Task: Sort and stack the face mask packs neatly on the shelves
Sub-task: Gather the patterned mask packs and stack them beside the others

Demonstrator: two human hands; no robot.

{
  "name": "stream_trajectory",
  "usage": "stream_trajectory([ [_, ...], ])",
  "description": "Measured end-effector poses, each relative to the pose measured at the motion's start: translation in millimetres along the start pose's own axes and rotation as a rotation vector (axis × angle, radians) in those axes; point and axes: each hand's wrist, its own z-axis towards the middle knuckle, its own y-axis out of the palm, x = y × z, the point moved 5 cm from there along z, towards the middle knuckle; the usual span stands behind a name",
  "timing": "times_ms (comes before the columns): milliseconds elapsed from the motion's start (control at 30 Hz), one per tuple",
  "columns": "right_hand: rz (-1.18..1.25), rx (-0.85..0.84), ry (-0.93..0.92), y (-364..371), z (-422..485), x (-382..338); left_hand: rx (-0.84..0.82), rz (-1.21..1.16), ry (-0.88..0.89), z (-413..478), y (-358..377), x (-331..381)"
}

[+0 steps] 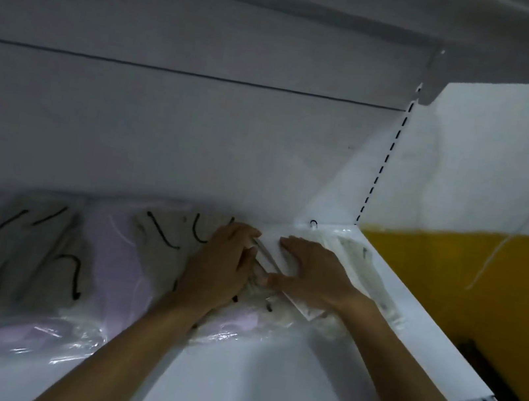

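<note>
- The left hand lies palm-down on the clear mask packs, fingers curled over the edge of a white pack at the shelf's back right corner.
- The right hand presses flat on that white pack, fingers nearly straight.
- The step looks like squaring this pack into the corner beside the row of beige packs.
- To do it well: keep the right palm flat, slide the pack until its edges meet the side panel and back wall, and let the left hand steady the neighbouring packs so the slippery film does not shift.
</note>
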Motion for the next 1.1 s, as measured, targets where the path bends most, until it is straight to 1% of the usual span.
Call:
stream_trajectory([
  [67, 0.108, -0.012, 0.019, -1, 4, 5, 0.01, 0.003, -0.001, 0, -1, 2],
  [133, 0.237, 0.051, 0.036, -3, 5, 9, 0.03, 0.017, 0.027, -1, -2, 3],
  [200, 0.247, 0.072, 0.042, -4, 7, 8, 0.039, 0.023, 0.07, -2, -3, 5],
  [267, 0.074, 0.05, 0.023, -5, 9, 0, 0.055, 0.022, 0.096, -1, -3, 4],
  [333, -0.218, 0.037, 0.02, -5, 13, -9, 0.053, -0.003, 0.081, 0, -3, 3],
  [367, -0.319, 0.034, 0.028, -6, 14, -14, 0.047, -0.022, 0.082, 0, -3, 3],
  [433, -0.407, 0.028, 0.038, -5, 20, -25, 0.044, -0.05, 0.112, 0, -3, 5],
  [500, -0.423, 0.023, 0.055, -10, 24, -32, 0.029, -0.049, 0.129, -1, -2, 6],
  [533, -0.375, 0.018, 0.094, -16, 26, -29, 0.013, -0.025, 0.128, 0, 0, 4],
  [567, -0.27, 0.008, 0.153, -23, 27, -21, 0.001, 0.012, 0.131, 1, 2, 3],
  [600, -0.113, 0.012, 0.217, -30, 26, -9, -0.008, 0.055, 0.149, 2, 3, 3],
  [700, 0.483, 0.093, 0.388, -41, 7, 24, -0.009, 0.196, 0.258, 0, 8, 9],
  [800, 0.981, 0.146, 0.468, -34, -20, 33, -0.026, 0.375, 0.328, -2, 15, 14],
  [867, 1.398, 0.079, 0.474, -26, -28, 36, -0.035, 0.443, 0.336, 0, 16, 15],
  [900, 1.549, 0.035, 0.463, -24, -29, 37, -0.048, 0.473, 0.324, 0, 17, 15],
  [933, 1.638, 0.022, 0.445, -22, -29, 40, -0.071, 0.493, 0.311, -1, 17, 16],
  [967, 1.653, 0.004, 0.452, -20, -27, 43, -0.102, 0.501, 0.294, 0, 18, 16],
  [1033, 1.534, 0.048, 0.465, -17, -24, 51, -0.154, 0.499, 0.253, 1, 15, 21],
  [1067, 1.468, 0.037, 0.471, -16, -25, 53, -0.176, 0.509, 0.22, 4, 13, 24],
  [1100, 1.408, 0.084, 0.433, -21, -24, 54, -0.206, 0.51, 0.163, 7, 10, 27],
])
